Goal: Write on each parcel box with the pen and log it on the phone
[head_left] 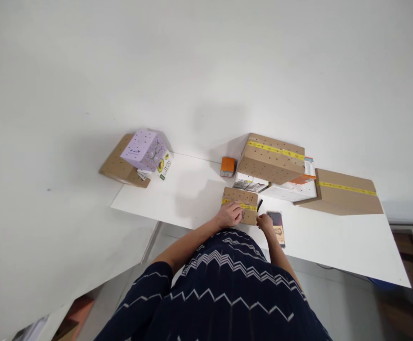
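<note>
White table [334, 241] bears a carton [238, 194], yellow tape [250, 207] illegible, beneath left hand [229, 214].

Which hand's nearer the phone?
Right. The right hand is just beside the phone; the left hand is farther off, resting on the small taped box.

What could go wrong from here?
The phone lies beside the right hand, near the front edge of the white table; a stray knock might send it off. The thin dark object lies close by the small taped box, so shifting the box could push it.
</note>
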`<act>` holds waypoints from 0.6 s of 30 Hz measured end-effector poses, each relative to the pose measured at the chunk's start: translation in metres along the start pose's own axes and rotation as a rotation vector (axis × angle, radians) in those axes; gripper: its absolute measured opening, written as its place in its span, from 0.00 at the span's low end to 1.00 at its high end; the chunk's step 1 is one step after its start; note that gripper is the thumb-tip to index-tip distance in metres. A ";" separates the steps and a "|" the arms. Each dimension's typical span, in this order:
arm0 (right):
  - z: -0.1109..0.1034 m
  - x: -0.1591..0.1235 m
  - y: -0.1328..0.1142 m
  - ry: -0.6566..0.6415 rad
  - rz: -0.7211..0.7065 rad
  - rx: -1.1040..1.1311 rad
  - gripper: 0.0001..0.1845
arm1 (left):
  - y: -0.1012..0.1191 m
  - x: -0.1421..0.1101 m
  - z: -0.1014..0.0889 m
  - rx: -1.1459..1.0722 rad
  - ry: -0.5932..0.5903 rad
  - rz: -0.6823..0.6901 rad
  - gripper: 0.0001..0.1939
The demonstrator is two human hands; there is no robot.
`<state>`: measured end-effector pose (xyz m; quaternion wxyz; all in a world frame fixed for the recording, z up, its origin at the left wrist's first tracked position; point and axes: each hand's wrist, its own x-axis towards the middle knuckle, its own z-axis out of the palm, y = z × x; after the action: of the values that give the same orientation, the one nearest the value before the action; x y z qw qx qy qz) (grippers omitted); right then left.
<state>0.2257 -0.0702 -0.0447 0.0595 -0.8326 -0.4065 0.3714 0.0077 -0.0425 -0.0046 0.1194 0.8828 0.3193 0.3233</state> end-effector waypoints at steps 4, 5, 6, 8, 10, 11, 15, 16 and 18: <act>-0.009 -0.010 0.016 0.226 0.015 -0.139 0.21 | -0.001 -0.001 0.001 0.008 0.022 0.010 0.07; -0.010 -0.013 0.020 0.300 0.034 -0.205 0.25 | -0.001 -0.001 0.001 0.010 0.027 0.015 0.07; -0.011 -0.016 0.025 0.358 0.068 -0.267 0.28 | -0.001 -0.001 0.002 0.013 0.027 0.018 0.07; -0.009 -0.022 0.034 0.392 0.148 -0.336 0.34 | -0.001 -0.001 0.002 0.017 0.021 0.017 0.08; -0.005 -0.025 0.042 0.347 0.186 -0.321 0.36 | -0.001 0.000 0.001 0.018 0.012 0.016 0.08; -0.004 -0.026 0.045 0.333 0.179 -0.310 0.36 | -0.001 0.000 0.001 0.019 0.010 0.017 0.08; -0.003 -0.026 0.054 0.338 0.132 -0.276 0.36 | 0.000 0.001 -0.001 0.023 0.010 0.012 0.09; -0.005 -0.024 0.055 0.342 0.126 -0.250 0.36 | 0.000 0.001 -0.001 0.024 0.010 0.011 0.09; -0.010 -0.022 0.057 0.346 0.114 -0.136 0.36 | 0.000 0.001 -0.001 0.031 0.007 0.014 0.08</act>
<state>0.2594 -0.1223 -0.0480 0.0510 -0.9079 -0.3664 0.1970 0.0078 -0.0419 -0.0031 0.1023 0.8856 0.3186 0.3222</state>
